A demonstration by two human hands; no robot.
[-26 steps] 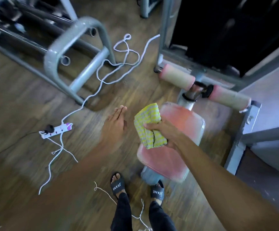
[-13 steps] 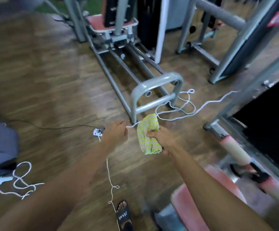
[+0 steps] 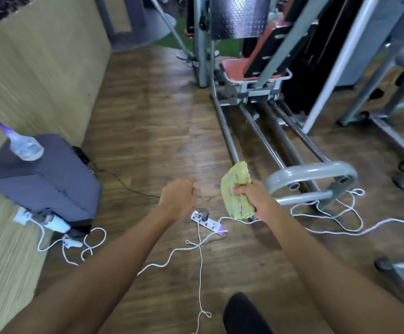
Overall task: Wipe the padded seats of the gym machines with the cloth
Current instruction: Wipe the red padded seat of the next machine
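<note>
The right hand point(image 3: 256, 198) grips the bunched yellow checked cloth point(image 3: 236, 189), fingers point(image 3: 242, 191) curled round it; the left hand point(image 3: 179, 196) hangs loosely curled, holding nothing. The red padded seat point(image 3: 232, 68) lies well ahead along the grey rails, nearer the right hand

Brown wood-look floor point(image 3: 148, 116) runs back to a patch of green flooring point(image 3: 166, 41). Along its left edge stands a straw-coloured woven wall point(image 3: 39, 68), and a dark grey box point(image 3: 51, 179) sits against it with a clear spray bottle point(image 3: 25, 147) on top. A white power strip point(image 3: 208, 222) and loose white cords point(image 3: 199, 273) lie on the planks.
</note>
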